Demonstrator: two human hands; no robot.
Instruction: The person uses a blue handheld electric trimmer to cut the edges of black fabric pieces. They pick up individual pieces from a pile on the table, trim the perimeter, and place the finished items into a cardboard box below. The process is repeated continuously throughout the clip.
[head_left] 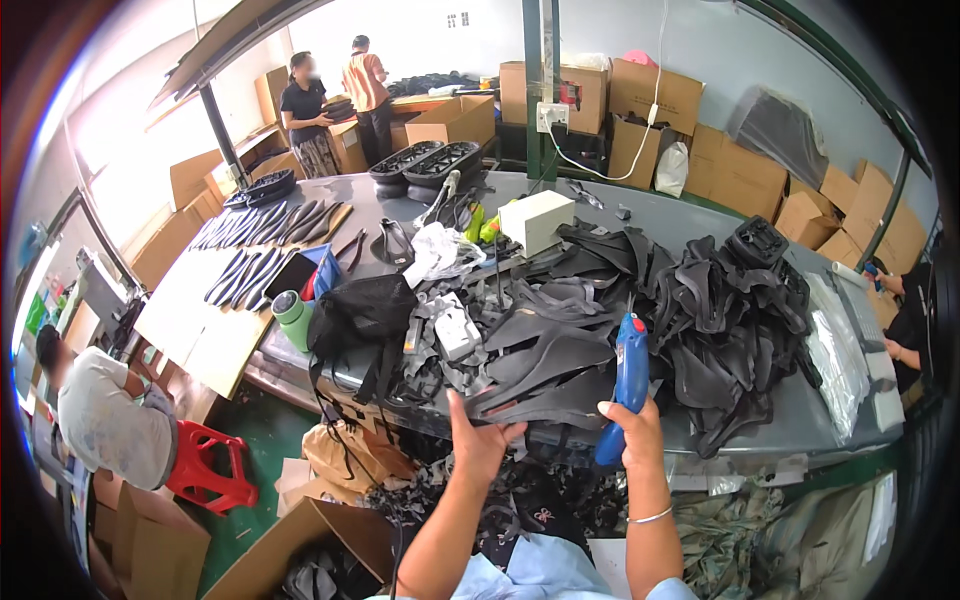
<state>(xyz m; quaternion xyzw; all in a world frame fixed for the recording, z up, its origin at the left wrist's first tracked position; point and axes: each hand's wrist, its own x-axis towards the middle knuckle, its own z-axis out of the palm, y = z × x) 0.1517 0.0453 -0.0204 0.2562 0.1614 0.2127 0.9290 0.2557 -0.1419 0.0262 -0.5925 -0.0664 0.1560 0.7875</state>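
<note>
Black cover (555, 405), saddle-shaped, is lying just left of the blue tool (630, 372), with other dark pieces spreading beyond it. Also left of the tool, the left hand (480, 440) is opening wide at the cover's near edge, thumb standing well away from the fingers, probably for steadying the piece; whether it is actually pinching anything, I cannot tell. The right hand (640, 430) is wrapping its fingers around the tool, thumb crossing the near side, and is aiming the thin tip forward, presumably so that it is facing away from both hands.

Right of the tool, more covers (715, 340) are lying in a loose heap, perhaps for easy reaching. Well left of the tool, a black bag (360, 310) is slumping beside a green bottle (292, 320), likely set aside to leave working room. Beyond the tool, a white box (537, 222) is standing upright among the clutter. Farther off to the tool's left, dark curved parts (255, 225) are lying in rows, apparently for easy picking. Black trays (443, 163) are sitting beyond the tool too, and farthest away, a person in dark clothes (303, 108) is holding a dark stack.
</note>
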